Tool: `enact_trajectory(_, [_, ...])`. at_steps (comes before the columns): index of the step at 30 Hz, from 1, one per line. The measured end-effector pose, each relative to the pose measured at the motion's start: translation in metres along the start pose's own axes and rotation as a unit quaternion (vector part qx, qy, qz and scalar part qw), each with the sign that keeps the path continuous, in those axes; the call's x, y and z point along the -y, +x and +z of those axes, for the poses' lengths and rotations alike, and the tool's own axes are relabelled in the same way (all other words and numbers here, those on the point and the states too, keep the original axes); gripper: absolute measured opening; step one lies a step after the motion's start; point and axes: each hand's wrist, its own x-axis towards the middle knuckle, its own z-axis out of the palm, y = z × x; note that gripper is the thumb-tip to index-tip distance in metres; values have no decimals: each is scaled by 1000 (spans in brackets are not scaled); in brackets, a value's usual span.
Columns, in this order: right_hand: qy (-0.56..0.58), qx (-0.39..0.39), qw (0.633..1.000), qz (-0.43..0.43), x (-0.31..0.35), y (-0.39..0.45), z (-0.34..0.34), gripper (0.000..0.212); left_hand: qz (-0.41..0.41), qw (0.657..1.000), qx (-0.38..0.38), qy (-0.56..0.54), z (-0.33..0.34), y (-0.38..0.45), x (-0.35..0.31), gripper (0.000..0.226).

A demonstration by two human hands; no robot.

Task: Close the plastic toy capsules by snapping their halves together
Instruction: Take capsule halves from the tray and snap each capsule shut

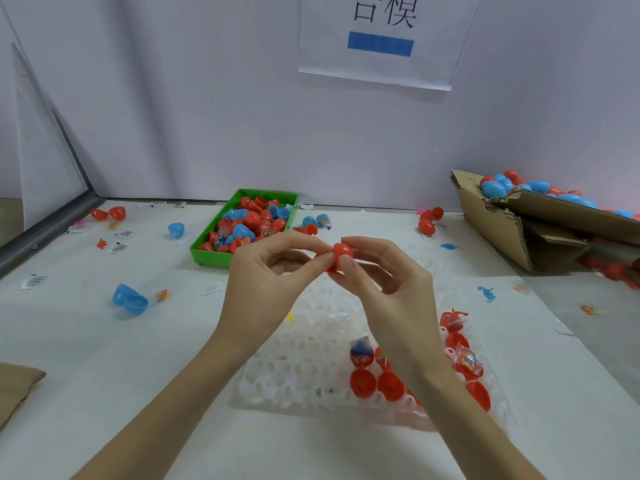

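Capsule halves are scattered all over our table (86, 375), so going left to right: near the far left corner we've got two red halves (108, 213) lying loose, and nearer the left edge an open blue capsule (129, 299) on its side. At the far edge, about the middle, sits the green tray (207, 252), piled with red and blue shells.

Front and centre, held up above the table, is the red capsule (340, 256) we're working on. Our left hand (266, 275) pinches its left end between thumb and fingertips, and our right hand (388, 275) pinches the right half, thumb in front and fingers curled over the top (can't tell if the halves are fully seated, fingers cover the seam).

Below the hands lies the white holder tray (298, 362), and its right side carries a bunch of open red halves (363, 383), some with little toy packets in them. At the far right corner a cardboard box (498, 230) lies tipped, full of blue and red closed capsules (535, 188).
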Motion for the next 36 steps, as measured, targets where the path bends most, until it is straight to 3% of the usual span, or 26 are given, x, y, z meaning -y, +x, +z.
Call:
enact_trajectory(4, [52, -7, 999, 10, 1, -1, -2, 19, 151, 977, 8, 150, 1, -2, 2, 19])
enact_trajectory(6, [55, -8, 998, 12, 2, 0, -3, 21, 187, 963, -2, 195, 3, -3, 4, 20])
enact_trajectory(15, [32, 19, 999, 28, 5, 0, -3, 23, 45, 998, -39, 19, 3, -4, 0, 21])
enact_trajectory(18, [14, 20, 1000, 5, 5, -2, -1, 22, 49, 997, -36, 39, 3, -4, 0, 19])
enact_trajectory(22, [-5, 9, 1000, -2, 6, -3, 0, 21, 52, 996, -17, 65, 2, -3, -4, 35])
enact_trajectory(24, [6, -4, 1000, -2, 8, -2, -1, 20, 59, 996, 23, 60, 0, -1, -5, 32])
enact_trajectory(27, [16, -15, 1000, 0, 11, 1, -8, 20, 79, 991, 84, 67, 0, -1, -8, 45])
enact_trajectory(36, [30, 24, 999, 15, 15, 1, -7, 21, 137, 985, 60, 89, -2, 0, -1, 40])
